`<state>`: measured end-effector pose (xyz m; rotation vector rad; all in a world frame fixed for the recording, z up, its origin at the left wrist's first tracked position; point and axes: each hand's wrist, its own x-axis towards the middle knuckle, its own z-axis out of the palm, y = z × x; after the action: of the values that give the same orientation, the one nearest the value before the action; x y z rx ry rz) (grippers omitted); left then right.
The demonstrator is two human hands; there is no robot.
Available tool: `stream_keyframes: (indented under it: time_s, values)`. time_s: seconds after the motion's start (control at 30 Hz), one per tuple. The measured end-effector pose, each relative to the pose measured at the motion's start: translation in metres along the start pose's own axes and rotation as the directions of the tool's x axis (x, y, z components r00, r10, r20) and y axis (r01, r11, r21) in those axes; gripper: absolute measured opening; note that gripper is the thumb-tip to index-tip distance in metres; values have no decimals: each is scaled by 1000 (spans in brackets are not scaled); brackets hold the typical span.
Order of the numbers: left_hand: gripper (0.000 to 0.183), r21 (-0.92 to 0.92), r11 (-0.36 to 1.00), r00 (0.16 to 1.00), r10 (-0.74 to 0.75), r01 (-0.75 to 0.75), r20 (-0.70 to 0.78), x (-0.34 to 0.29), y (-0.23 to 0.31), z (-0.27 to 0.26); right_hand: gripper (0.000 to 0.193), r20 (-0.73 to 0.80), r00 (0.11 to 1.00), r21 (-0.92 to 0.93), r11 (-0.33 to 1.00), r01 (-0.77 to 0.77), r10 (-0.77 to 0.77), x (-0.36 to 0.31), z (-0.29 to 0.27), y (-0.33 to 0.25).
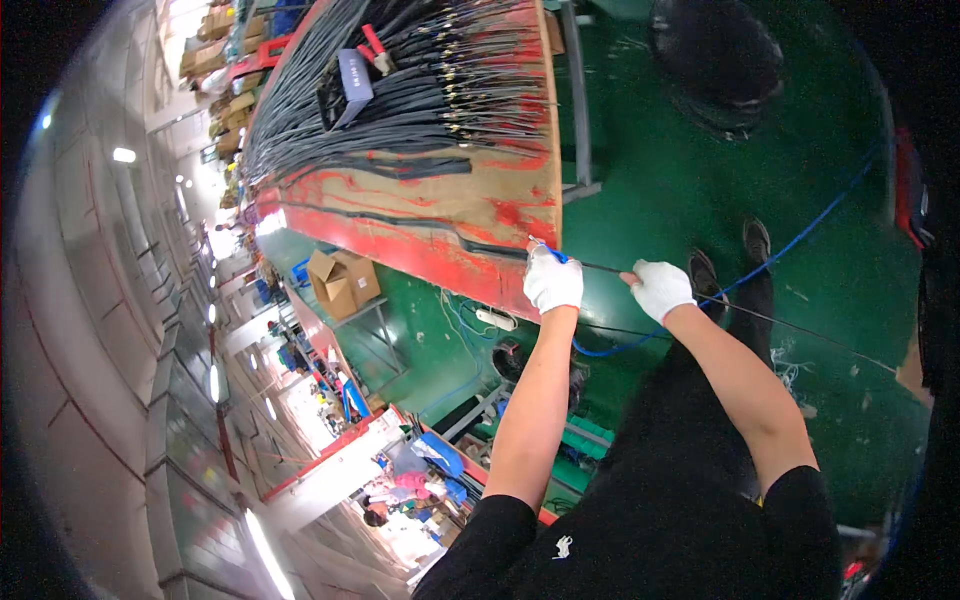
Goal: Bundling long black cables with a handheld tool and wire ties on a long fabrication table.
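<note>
Far left of the work, a cardboard box point(342, 283) sits open on a stand, apart from the red-marked table point(430, 196). On the table: a dense bundle of dark cables point(390, 125), with a small grey-blue box point(354, 82) and a red-handled tool point(375, 45) on top. Nearer the person, a single dark sleeve point(385, 217) lies along the tabletop, its long axis running rightward to the left hand point(553, 282).

Left hand: gloved, fingers curled closed at the table's edge, gripping the dark line plus a blue item point(548, 250) (kind not clear; the glove hides most of it). It is the nearer hand to the sleeve.

Between the hands, a thin dark cable point(606, 267) spans off the table, roughly in line with the sleeve; the join cannot be seen. Right hand point(662, 290): gloved, pinching the cable between thumb and fingers. Beyond, the cable slants down-right, crossing a blue hose point(822, 213), the likeliest snag; contact unclear.
</note>
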<state>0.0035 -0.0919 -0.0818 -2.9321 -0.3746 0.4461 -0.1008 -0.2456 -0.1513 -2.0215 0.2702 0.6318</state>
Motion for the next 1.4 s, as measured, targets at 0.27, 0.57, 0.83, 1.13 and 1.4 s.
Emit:
stream_keyframes:
  time_s: [0.27, 0.57, 0.83, 1.13, 1.4]
  values:
    - [44, -82, 996, 999, -45, 43, -29, 7, -11, 1, 47, -100, 993, -5, 998, 59, -60, -102, -40, 257]
    - [48, -213, 976, 997, 48, -35, 59, -13, -17, -8, 34, -63, 996, -126, 990, -68, 61, -183, -80, 215]
    - [58, -328, 945, 997, 21, 6, 78, -49, -12, -29, 45, 85, 996, 50, 998, -28, 24, -144, -65, 143]
    - [86, -426, 883, 981, 180, -196, -77, -98, -24, 7, 52, -22, 993, -178, 977, -119, 117, -189, -73, 214]
    - [82, -990, -11, 985, -105, -140, -138, -128, -64, 42, 50, 78, 981, -68, 983, -173, 178, -196, -56, 235]
